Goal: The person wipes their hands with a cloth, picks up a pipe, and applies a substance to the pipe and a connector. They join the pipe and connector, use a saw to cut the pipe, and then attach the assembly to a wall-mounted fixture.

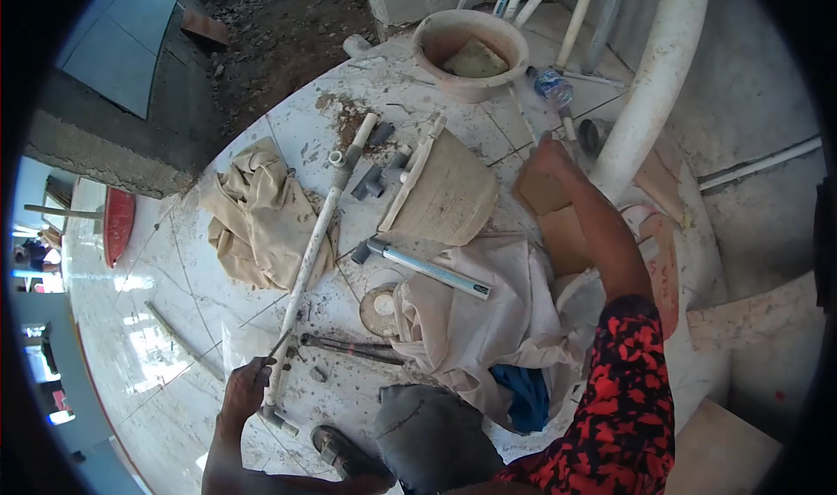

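My left hand (pixel 247 389) is closed around a thin dark tool (pixel 281 345) beside the lower part of a long white pipe (pixel 307 264). My right hand (pixel 549 157) reaches far forward at the upper right, its fingers bent near a short white pipe piece (pixel 568 125) and a thin pale stick (pixel 524 116); what it holds, if anything, is too small to tell. Grey fittings (pixel 370 184) lie by the long pipe's upper end. A blue-striped pipe with a grey elbow (pixel 436 273) rests against cloth. Dark-handled pliers or cutters (pixel 353 349) lie near my left hand.
A round tub (pixel 471 85) stands at the top, beside a plastic bottle (pixel 553 87). A tipped bucket (pixel 449 190) lies mid-floor between beige cloth (pixel 261 216) and a pale sack (pixel 479 320). A thick white pipe (pixel 654 85) slants down at right. Cardboard (pixel 558 225) lies under my right forearm.
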Available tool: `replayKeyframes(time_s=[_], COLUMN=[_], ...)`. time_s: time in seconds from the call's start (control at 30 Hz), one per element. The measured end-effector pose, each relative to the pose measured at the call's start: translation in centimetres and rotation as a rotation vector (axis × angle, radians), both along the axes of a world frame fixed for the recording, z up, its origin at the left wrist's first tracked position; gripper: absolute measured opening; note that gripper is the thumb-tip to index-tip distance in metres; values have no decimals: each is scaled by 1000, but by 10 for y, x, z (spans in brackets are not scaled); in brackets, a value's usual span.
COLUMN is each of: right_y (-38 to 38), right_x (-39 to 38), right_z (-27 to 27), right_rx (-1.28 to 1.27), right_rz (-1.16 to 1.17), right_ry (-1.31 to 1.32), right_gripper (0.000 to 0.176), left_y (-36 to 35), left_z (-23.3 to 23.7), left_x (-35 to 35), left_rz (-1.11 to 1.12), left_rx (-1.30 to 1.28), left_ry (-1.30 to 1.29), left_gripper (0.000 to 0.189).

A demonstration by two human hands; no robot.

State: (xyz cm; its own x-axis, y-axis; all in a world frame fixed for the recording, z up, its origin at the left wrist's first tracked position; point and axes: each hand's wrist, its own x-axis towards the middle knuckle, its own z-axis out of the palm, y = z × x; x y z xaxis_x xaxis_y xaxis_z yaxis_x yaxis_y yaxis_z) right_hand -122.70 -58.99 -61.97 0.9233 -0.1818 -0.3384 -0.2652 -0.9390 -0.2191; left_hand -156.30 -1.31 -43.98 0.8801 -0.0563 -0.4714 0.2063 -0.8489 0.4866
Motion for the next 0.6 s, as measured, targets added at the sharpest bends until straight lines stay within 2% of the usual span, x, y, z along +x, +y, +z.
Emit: replayKeyframes(time_s=[0.03, 0.1, 0.13, 0.2, 0.33, 0.4, 0.43, 0.47, 0.5, 0.53, 0.6], right_y=[-11, -25, -22, -4, -1, 9, 10, 10, 7, 3, 25], right_x=[-7, -30, -48, -80, -117, -131, -139, -145, -147, -151, -174], right_z=[11, 26, 44, 87, 98, 111, 114, 115, 115, 120, 156], right_rx=[-19, -35, -47, 92, -8, 52, 158, 263, 222, 178, 158], right_rz=[-5, 146, 138, -43, -85, -157, -203, -243, -188, -132, -119], right_ry=[-7, -27, -26, -1, -39, 17, 21, 20, 16, 16, -97], right_gripper=[56, 46, 46, 41, 38, 37, 38, 39, 41, 42, 43], left_y=[-1, 11, 15, 11, 3, -2, -5, -8, -12, -4, 3], left_z=[-2, -20, -32, -38, -69, -92, -98, -104, -115, -149, -189], left_x=[3, 2, 3, 8, 17, 25, 27, 30, 36, 36, 34], left_rz=[21, -10, -74, -162, -318, -495, -502, -540, -578, -647, -677], left_rx=[26, -11, -12, -32, -76, 5, -1, 24, 48, 101, 86], left_ry=[21, 23, 34, 108, 169, 147, 121, 204, 281, 220, 126], left_gripper=[21, 18, 17, 13, 13, 15, 15, 16, 18, 19, 19])
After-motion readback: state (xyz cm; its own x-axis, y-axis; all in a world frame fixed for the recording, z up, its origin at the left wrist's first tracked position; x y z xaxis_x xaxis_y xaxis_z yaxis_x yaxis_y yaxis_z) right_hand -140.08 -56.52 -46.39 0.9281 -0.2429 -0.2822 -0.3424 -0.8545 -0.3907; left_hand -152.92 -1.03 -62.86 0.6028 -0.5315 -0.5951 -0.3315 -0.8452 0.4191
